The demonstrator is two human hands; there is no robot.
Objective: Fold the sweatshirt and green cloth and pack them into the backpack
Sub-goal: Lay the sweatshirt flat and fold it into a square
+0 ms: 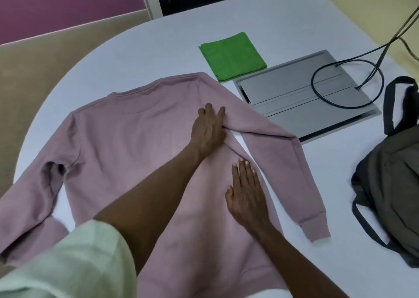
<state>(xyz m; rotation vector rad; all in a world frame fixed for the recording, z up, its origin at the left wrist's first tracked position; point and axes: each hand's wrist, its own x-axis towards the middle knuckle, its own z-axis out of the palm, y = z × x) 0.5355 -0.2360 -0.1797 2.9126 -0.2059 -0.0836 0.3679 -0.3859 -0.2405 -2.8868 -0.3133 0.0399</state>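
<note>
Both hands lie flat, fingers straight, on the sweatshirt (127,139) spread on the desk (158,43): left hand (208,129) at the armpit, right hand (246,193) nearer; folded green cloth (232,56) beyond; backpack (394,184) right.

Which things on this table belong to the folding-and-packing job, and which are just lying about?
Belong to the job:
pink sweatshirt, spread flat
green cloth, already folded
backpack
left hand and right hand, pressing on the sweatshirt

Just lying about:
grey panel
black cables on it
</note>
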